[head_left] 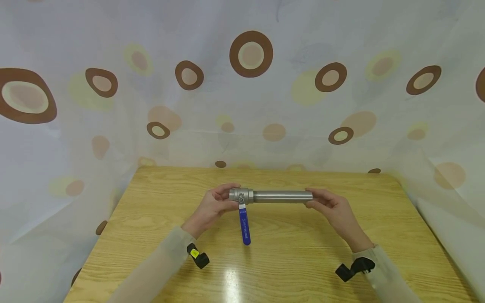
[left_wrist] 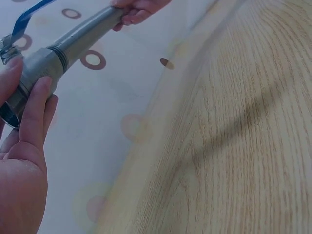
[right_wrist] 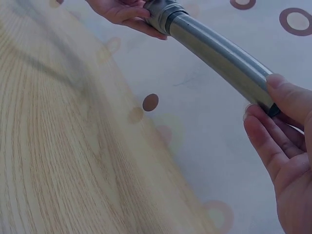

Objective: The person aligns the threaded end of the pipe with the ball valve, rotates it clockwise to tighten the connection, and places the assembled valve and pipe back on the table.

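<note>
A steel ball valve (head_left: 242,195) with a blue lever handle (head_left: 244,225) is joined to a straight metal pipe (head_left: 282,196). Threads (left_wrist: 60,57) show where the pipe enters the valve body in the left wrist view. My left hand (head_left: 212,207) grips the valve body between thumb and fingers, close to its open end. At the pipe's far end, my right hand (head_left: 335,210) pinches it between thumb and fingertips. Together the hands hold the assembly roughly level above the table, with the lever pointing toward me in the head view.
Below lies a wood-grain table (head_left: 288,261), with the shadow (left_wrist: 234,129) of the held parts on it. A pale sheet (head_left: 212,105) with brown and yellow spots hangs behind the table and along both sides. Each sleeve carries a black wrist camera (head_left: 355,269).
</note>
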A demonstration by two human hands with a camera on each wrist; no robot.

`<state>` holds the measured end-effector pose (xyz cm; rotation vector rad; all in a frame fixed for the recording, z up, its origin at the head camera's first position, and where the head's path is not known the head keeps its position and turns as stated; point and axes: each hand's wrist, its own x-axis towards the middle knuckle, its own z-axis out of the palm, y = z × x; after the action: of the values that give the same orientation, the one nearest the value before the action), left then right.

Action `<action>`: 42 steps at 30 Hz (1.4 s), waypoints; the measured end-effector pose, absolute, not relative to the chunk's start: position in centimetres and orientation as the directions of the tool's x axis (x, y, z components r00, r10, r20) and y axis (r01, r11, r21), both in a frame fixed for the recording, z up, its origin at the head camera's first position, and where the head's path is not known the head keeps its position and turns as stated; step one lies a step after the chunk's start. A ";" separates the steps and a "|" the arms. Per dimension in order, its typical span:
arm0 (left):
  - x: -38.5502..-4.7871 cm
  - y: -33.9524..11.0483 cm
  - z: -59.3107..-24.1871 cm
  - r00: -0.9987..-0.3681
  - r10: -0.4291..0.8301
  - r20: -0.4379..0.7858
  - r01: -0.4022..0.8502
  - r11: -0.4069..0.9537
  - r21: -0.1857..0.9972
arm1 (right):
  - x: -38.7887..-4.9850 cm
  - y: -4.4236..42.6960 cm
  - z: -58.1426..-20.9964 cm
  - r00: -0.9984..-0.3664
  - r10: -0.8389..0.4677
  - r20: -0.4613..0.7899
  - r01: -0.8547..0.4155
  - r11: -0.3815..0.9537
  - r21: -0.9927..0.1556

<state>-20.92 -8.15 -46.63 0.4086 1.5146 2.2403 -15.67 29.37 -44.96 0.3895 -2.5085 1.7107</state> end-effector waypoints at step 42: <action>-21.0 -8.0 -46.9 -0.881 0.473 0.022 -0.157 -0.337 0.928 | -15.8 29.3 -44.6 -0.915 -0.281 0.290 -0.317 0.055 -0.947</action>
<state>-21.03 -8.02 -46.87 0.4081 1.5170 2.2540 -15.82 29.34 -44.60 0.6415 -2.2619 2.0432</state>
